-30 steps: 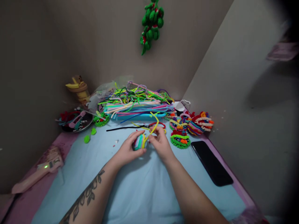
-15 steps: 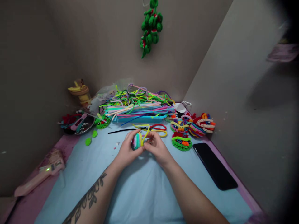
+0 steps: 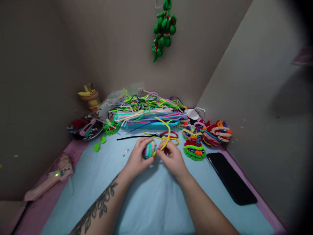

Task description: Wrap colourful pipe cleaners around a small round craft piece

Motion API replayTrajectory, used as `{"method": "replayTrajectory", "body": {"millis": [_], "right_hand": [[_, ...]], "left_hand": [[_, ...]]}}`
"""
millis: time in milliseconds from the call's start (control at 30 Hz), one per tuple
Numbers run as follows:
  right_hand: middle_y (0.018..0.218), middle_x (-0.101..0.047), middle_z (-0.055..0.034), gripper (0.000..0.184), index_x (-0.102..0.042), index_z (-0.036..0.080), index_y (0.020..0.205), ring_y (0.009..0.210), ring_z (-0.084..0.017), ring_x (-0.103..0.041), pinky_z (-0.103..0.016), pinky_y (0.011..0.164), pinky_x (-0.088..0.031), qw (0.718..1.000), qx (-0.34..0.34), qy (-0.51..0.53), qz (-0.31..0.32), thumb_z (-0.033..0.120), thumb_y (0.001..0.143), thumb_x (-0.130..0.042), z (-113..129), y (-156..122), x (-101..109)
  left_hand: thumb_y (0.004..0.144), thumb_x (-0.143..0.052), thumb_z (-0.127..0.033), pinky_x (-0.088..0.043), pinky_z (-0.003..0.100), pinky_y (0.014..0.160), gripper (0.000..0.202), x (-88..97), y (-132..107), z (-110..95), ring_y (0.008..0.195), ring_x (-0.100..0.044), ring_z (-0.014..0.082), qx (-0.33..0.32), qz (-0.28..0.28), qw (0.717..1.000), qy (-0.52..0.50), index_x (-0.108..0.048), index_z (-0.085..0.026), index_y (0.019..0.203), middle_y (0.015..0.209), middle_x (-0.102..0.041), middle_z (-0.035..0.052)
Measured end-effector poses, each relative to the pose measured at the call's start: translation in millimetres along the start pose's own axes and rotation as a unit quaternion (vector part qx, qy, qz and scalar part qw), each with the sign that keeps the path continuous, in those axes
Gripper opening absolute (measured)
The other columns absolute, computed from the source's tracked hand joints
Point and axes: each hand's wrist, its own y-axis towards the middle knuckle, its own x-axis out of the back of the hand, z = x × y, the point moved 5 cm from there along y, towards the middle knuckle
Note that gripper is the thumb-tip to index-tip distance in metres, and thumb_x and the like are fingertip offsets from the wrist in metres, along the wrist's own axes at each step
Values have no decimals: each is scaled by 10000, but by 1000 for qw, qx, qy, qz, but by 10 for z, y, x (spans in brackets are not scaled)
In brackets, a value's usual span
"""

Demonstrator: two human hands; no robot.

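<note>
My left hand (image 3: 140, 157) is closed around a small striped ball of pipe cleaners (image 3: 149, 149) in turquoise, white, pink and other colours. Between the fingertips of my right hand (image 3: 172, 157) is a yellow pipe cleaner (image 3: 167, 137). Its lower end meets the right side of the ball, and the free length curves up and away over the table. Just behind my hands lie scissors (image 3: 173, 134) with red and yellow handles, and a black pipe cleaner (image 3: 132, 137). Part of the ball is hidden by my left fingers.
A blue tray (image 3: 146, 125) heaped with pipe cleaners stands at the back. Finished colourful figures (image 3: 195, 150) and a black phone (image 3: 231, 178) lie at the right. A pink glue gun (image 3: 52, 179) with a lit green light and a metal bowl (image 3: 96, 131) are at the left.
The yellow pipe cleaner, looped close to the ball before, now stretches up and right from it. My right hand has shifted slightly right. The whole view has moved a little.
</note>
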Motion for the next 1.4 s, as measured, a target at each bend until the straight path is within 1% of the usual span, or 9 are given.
{"method": "replayTrajectory", "body": {"millis": [67, 167, 300, 567, 700, 900, 1200, 1333, 1400], "right_hand": [[801, -602, -21, 39, -581, 201, 775, 725, -162, -562, -287, 647, -448, 999, -8, 36, 17, 199, 756, -615, -38, -6, 6], [810, -644, -30, 61, -575, 201, 799, 763, -175, -602, -301, 678, -471, 995, -30, 84, 46, 247, 785, -612, -81, -23, -20], [765, -634, -21, 99, -577, 203, 788, 729, -163, -594, -285, 661, -465, 995, -39, 72, 53, 289, 786, -626, -88, -42, -28], [748, -590, 6, 91, -562, 211, 791, 687, -148, -568, -270, 636, -446, 989, -70, 93, 92, 252, 765, -640, -111, -68, -55], [766, -594, -2, 115, -568, 205, 791, 684, -146, -558, -275, 640, -441, 989, -80, 107, 59, 278, 761, -653, -141, -35, -34], [830, -557, -18, 99, -615, 201, 748, 775, -167, -533, -278, 669, -433, 997, -39, 62, -6, 266, 723, -685, -187, 45, 53], [653, -564, 37, 213, -565, 196, 737, 609, -114, -510, -232, 587, -398, 971, -149, 187, 24, 331, 685, -721, -236, 35, -58], [527, -506, 83, 292, -526, 200, 777, 430, -60, -401, -178, 424, -266, 939, -222, 262, 26, 348, 657, -747, -257, -3, -129], [504, -487, 96, 321, -516, 203, 793, 397, -49, -386, -166, 392, -232, 932, -229, 279, -2, 347, 646, -761, -261, -9, -128]], "left_hand": [[704, -658, -183, -368, 421, 1038, 586, 15, 6, 6, 1226, -447, 257, 5, 2, 1000, -4, -488, -212, 1264, 1273, -488, 120], [703, -680, -198, -365, 417, 1038, 610, 14, 11, 7, 1221, -447, 254, 1, 33, 999, -28, -481, -213, 1279, 1284, -488, 120], [686, -699, -196, -354, 408, 1047, 646, 16, 8, 22, 1218, -451, 252, 7, 71, 996, -55, -480, -197, 1294, 1286, -489, 124], [671, -698, -183, -341, 414, 1057, 663, 62, -1, 21, 1222, -450, 255, -2, 95, 994, -60, -495, -227, 1301, 1291, -482, 111], [671, -698, -175, -326, 420, 1069, 663, 58, -1, 8, 1244, -431, 262, 8, 103, 992, -65, -498, -226, 1302, 1303, -470, 119], [664, -719, -183, -301, 424, 1089, 676, 19, -11, -7, 1268, -412, 272, 1, 118, 989, -84, -508, -239, 1304, 1313, -469, 117], [671, -725, -196, -253, 439, 1119, 747, -25, -21, 9, 1339, -341, 270, 14, 137, 988, -74, -447, -251, 1362, 1419, -398, 115], [702, -712, -225, -232, 451, 1125, 756, -33, -17, 18, 1372, -290, 278, 6, 135, 988, -75, -403, -272, 1390, 1471, -342, 110], [706, -713, -251, -268, 446, 1105, 782, -35, -21, 62, 1367, -293, 282, 15, 98, 993, -71, -368, -286, 1407, 1483, -309, 110]]}}
